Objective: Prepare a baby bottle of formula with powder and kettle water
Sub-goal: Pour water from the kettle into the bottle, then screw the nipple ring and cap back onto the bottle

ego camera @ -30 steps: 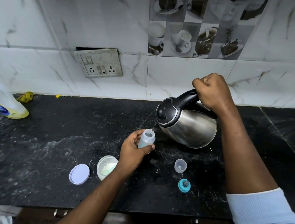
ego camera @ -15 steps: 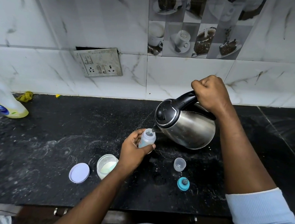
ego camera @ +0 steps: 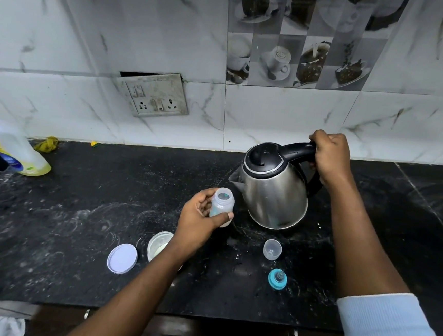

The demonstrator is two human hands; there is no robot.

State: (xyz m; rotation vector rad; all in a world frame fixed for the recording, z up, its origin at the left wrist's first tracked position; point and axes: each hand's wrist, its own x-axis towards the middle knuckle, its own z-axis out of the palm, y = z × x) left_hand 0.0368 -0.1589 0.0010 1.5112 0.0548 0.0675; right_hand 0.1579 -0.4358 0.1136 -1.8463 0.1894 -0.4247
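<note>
**Bottle in the left hand, kettle in the right**

The left hand (ego camera: 199, 219) grips the open baby bottle (ego camera: 222, 204), with the fingers curled behind it and the thumb across its front. The bottle has no top on it and its mouth faces up. It is over the black counter (ego camera: 76, 222), just beside the kettle (ego camera: 272, 188) and a little lower than the spout. Whether the bottle's base touches the counter, I cannot tell.

The right hand (ego camera: 328, 158) is closed firmly around the black handle of the steel kettle. The kettle is almost upright, its lid is shut, and its spout points left toward the bottle. I cannot tell if its base rests on the counter.

In front of the kettle, a clear cap (ego camera: 272, 249) stands on the counter, and nearer to the person lies the teal nipple ring (ego camera: 277, 279). Under the left wrist is the open powder container (ego camera: 158, 245), and its white lid (ego camera: 122, 258) lies flat just to the left. Far left, near the wall, stands a cleaning liquid bottle (ego camera: 15, 150), with a yellow cloth (ego camera: 46, 144) beside it.
</note>
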